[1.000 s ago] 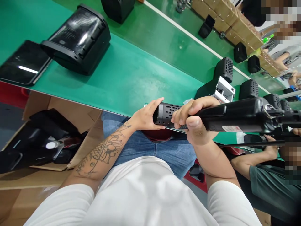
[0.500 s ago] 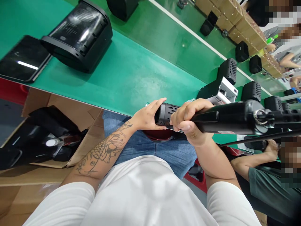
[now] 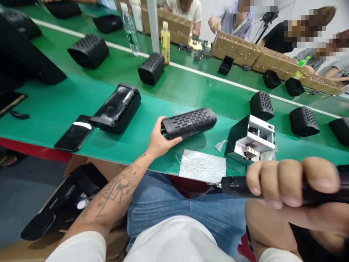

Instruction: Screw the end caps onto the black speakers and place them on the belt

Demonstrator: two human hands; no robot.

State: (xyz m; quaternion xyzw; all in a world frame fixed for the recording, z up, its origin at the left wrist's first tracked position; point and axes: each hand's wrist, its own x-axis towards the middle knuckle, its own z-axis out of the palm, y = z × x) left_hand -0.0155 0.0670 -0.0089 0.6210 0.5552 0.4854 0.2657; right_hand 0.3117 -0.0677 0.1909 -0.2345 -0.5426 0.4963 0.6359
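Observation:
My left hand grips one end of a long black perforated speaker housing that lies on the green belt. My right hand is wrapped round a black electric screwdriver, held level over my lap with its tip pointing left, apart from the housing. A grey foam pad lies at the belt's near edge between the two hands.
A black-and-white screw feeder box, a larger black housing and a flat black panel sit on the belt. Several small black speaker parts, bottles and cardboard boxes line the far side, where other people work. A carton of parts stands by my left knee.
The housing has gone from my lap onto the belt, held by my left hand alone. My right hand has let go of it and drawn the screwdriver back right. The view has tilted up.

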